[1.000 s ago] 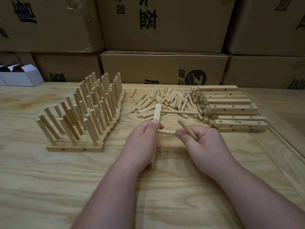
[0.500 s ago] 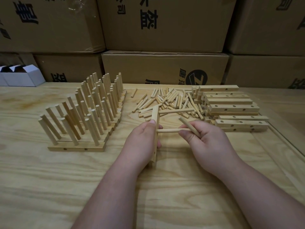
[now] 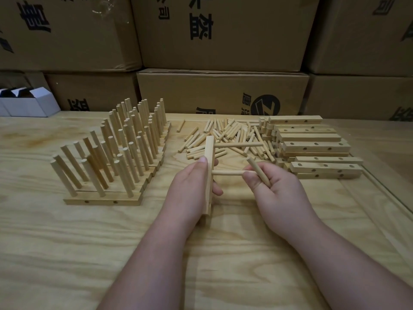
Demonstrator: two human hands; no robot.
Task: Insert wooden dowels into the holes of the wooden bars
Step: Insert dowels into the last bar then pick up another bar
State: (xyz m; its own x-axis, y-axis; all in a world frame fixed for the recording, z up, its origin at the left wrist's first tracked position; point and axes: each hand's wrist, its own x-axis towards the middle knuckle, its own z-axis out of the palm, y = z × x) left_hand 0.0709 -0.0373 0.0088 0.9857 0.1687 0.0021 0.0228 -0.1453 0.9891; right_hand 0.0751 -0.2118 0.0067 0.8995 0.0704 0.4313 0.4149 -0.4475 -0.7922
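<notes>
Both hands [image 3: 190, 184] [image 3: 277, 189] forward, fingers [image 3: 250, 175] curled

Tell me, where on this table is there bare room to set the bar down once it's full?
Bare tabletop lies nearest the person, in front of the finished bars with upright dowels and around both forearms. A narrower bare strip runs right of the stacked bars. The far middle is crowded with the loose dowel pile.

Two bare forearms and hands [image 3: 228, 186], sleeveless, without rings or watch.
</notes>
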